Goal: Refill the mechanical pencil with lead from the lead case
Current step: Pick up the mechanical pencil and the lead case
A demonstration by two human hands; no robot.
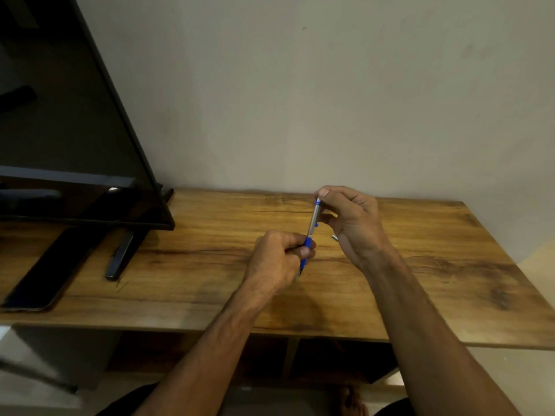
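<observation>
Mechanical pencil point(313, 222), silver barrel with a blue grip and a blue top end, held in the air over the middle of the wooden table point(420, 280), nearer the rear edge than the front edge. It stands almost upright, its top leaning slightly to the right and its tip pointing down. Whether the tip touches the tabletop cannot be told.

Left hand point(279, 259): fingers and thumb curled round the blue grip, holding the lower part of the pencil. Right hand point(351, 223): index fingertip bent over the blue top end, thumb against the silver barrel just below it, so that the upper end is pinched; the other fingers are loosely curled behind.

A small pale object point(334, 237) lies on the table just beside the right hand's heel, mostly hidden and too small to identify.

Toward the left edge stands a dark television screen point(75, 130), with its stand foot point(120, 259) resting on the tabletop. A dark flat slab point(39, 280) lies near the front left corner. A plain wall point(330, 100) rises behind the rear edge.
</observation>
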